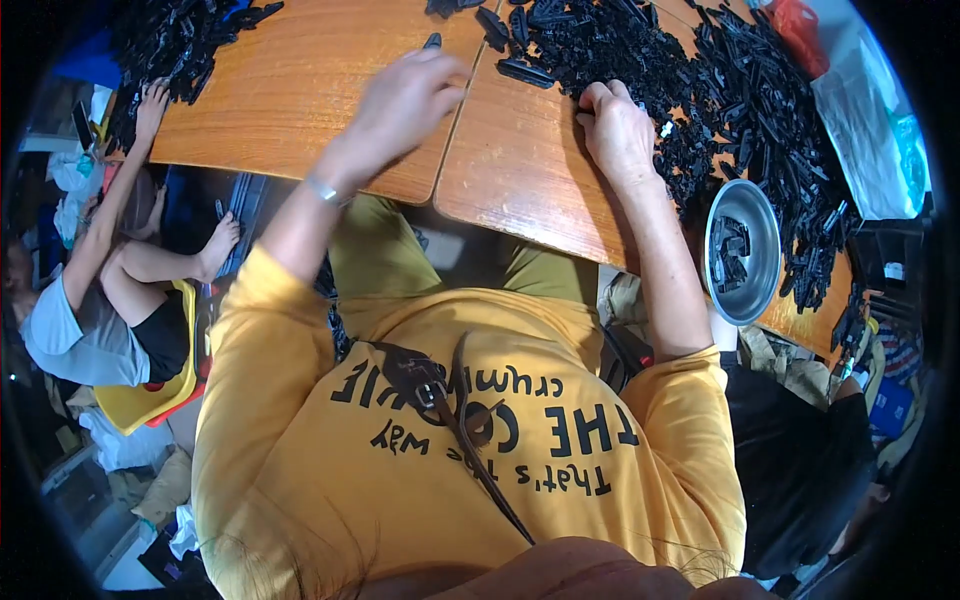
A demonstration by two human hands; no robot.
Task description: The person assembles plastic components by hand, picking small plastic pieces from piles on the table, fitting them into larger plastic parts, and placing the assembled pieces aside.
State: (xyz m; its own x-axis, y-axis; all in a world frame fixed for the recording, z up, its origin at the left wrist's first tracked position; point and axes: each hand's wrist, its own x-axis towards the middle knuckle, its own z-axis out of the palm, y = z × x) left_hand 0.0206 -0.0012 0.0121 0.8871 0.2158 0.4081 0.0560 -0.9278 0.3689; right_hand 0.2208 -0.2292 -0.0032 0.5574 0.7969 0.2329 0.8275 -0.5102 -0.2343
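My left hand (408,105) is over the wooden table, left of the seam, blurred by motion. A small black piece (433,41) shows just past its far edge; whether the fingers hold it I cannot tell. My right hand (618,132) rests at the near edge of a pile of small black plastic parts (625,50). Its fingers are curled in toward the thumb, and whatever is between them is hidden. A long black plastic piece (526,73) lies on the table between my hands, at the pile's left edge.
A metal bowl (715,265) with several black pieces stands at right. Longer black parts (750,80) are heaped beyond my right arm, near a clear plastic bag (872,130) and a red bag (797,30). At left, another person's hand (152,108) touches another black heap (170,45).
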